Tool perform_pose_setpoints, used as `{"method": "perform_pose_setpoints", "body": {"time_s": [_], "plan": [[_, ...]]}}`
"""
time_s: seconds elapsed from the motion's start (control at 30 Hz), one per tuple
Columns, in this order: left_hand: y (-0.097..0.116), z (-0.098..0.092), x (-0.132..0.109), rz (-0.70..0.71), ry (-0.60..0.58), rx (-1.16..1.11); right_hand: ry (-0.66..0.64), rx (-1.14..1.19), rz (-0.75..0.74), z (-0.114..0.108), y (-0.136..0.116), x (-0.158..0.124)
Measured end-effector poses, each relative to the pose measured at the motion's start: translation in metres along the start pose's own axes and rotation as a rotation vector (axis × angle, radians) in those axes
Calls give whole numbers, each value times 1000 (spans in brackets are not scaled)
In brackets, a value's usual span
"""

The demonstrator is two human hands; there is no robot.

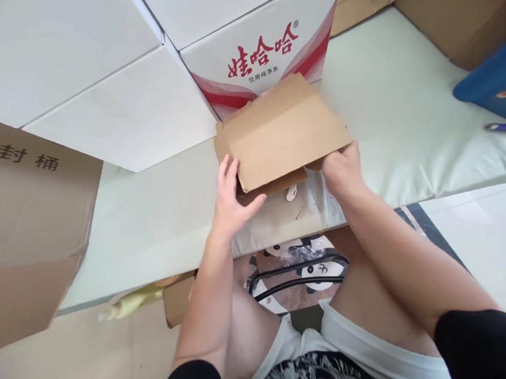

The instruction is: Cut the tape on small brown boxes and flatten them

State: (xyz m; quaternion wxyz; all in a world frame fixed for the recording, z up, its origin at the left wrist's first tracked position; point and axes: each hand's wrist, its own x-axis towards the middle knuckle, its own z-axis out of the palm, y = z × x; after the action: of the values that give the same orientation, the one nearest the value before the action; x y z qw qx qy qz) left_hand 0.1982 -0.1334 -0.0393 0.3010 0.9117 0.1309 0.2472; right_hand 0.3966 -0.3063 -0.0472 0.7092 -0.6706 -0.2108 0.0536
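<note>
A small brown cardboard box (286, 134), folded rather flat, is tilted above the pale covered surface, with loose flaps along its near edge. My right hand (343, 165) grips its near right corner, the fingers partly hidden beneath. At the near left corner is my left hand (230, 202), its fingers stretched out and thumb apart; the fingertips lie against the box's left side. A small white item (292, 193) rests on the surface just below the flaps; its kind is unclear.
White cartons (121, 111) are stacked behind, one with red lettering (263, 53). A large brown carton (30, 224) stands left. Right are a blue item (491, 83) and a pen (504, 126). Below the table edge sit a yellow bottle (134, 302) and a panda-printed item (321, 276).
</note>
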Motion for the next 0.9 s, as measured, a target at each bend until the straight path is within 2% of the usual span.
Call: {"method": "perform_pose_setpoints", "body": {"time_s": [0.1,0.23,0.3,0.43,0.5,0.6,0.7,0.8,0.9], "plan": [[-2,1,4,-4,86,14,55,183,112,2,-5,1],[-10,0,8,-45,162,-26,-8,469,297,0,-12,4],[-14,0,7,-119,210,-68,4,507,336,-3,-11,6],[-20,1,5,-327,277,-169,50,405,398,-4,-3,8],[-21,0,4,-323,202,-175,53,354,392,-4,5,9],[-20,-6,3,-212,11,-138,52,291,373,-7,22,13],[-21,-13,2,-144,-144,-112,-12,256,324,-15,36,17],[-27,-19,1,-153,-223,-83,-155,241,253,-25,38,21],[-37,-27,0,-208,-242,-55,-237,258,299,-36,28,25]]}}
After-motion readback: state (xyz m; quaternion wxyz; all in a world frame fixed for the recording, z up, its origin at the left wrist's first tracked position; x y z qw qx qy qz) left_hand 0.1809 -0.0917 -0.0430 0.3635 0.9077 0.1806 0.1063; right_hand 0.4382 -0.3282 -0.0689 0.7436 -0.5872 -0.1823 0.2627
